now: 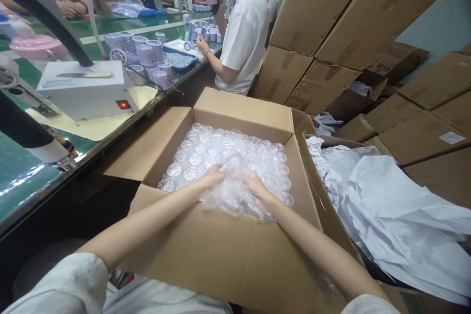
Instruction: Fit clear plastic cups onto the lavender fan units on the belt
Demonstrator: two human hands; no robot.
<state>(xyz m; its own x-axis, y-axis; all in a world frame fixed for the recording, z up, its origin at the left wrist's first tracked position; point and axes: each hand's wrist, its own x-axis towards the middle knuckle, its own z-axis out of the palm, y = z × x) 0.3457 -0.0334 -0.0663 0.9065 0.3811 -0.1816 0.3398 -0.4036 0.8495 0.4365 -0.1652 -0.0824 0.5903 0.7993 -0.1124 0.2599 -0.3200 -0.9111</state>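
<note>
An open cardboard box [228, 245] stands in front of me, its flaps folded out. Rows of see-through round plastic cups [196, 159] with ribbed ends fill it. Over the near rows lies a crumpled, see-through plastic bag [235, 194]. My left hand [216, 174] is closed on the bag's left side, and my right hand [253, 182] is closed on its right side. The fingertips of both hands are partly hidden in the folds of plastic.
On the green workbench [88, 149] at left are a grey device [84, 91] with a knife [86, 74] on it, several lilac cups [147, 54] and a blue tray [180, 59]. White paper [397, 211] fills a carton at right. A co-worker [246, 29] stands beyond; stacked cartons [312, 5] rise behind.
</note>
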